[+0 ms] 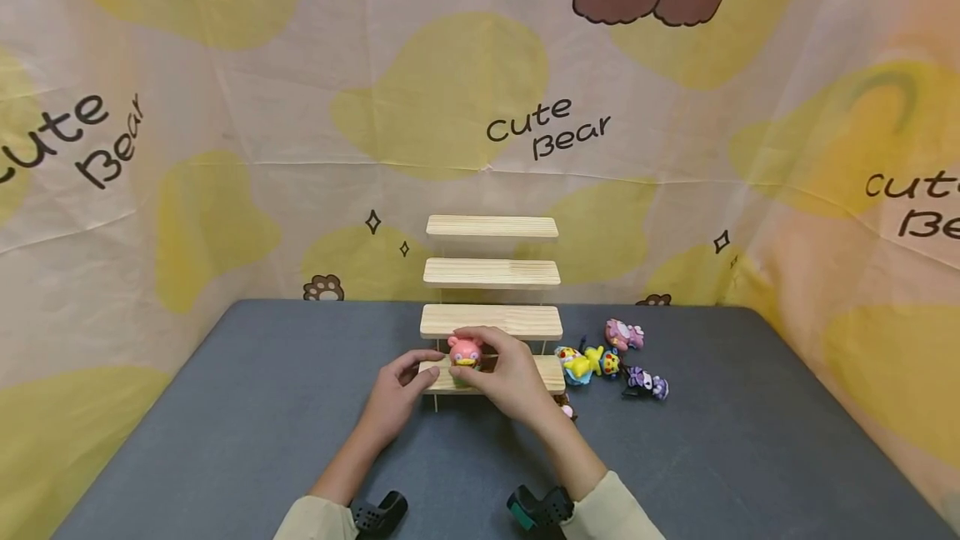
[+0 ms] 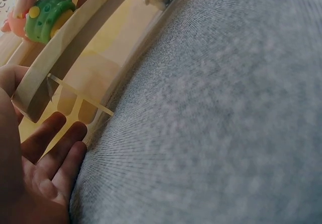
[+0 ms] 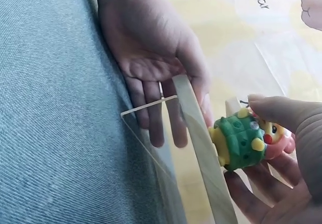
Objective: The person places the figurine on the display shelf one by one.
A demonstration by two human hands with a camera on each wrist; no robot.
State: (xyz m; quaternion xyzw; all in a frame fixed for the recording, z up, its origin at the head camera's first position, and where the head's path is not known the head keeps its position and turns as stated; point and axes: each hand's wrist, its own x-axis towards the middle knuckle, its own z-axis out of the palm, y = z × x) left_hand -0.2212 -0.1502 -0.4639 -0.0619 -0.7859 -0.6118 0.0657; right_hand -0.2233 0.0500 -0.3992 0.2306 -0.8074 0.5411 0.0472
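A toy figurine with a pink head and a green, yellow-spotted body stands on the lowest board of a wooden tiered display shelf. My right hand holds the figurine between thumb and fingers; in the right wrist view the green body touches the board. At the board's left end is my left hand, gripping it. In the right wrist view the left thumb lies along the board's top side, while other fingers extend below beside a clear support.
Right of the shelf lie several figurines: a yellow and blue one, a pink one and a purple one. Another is partly hidden near the shelf's front right corner. The grey table meets a printed cloth backdrop.
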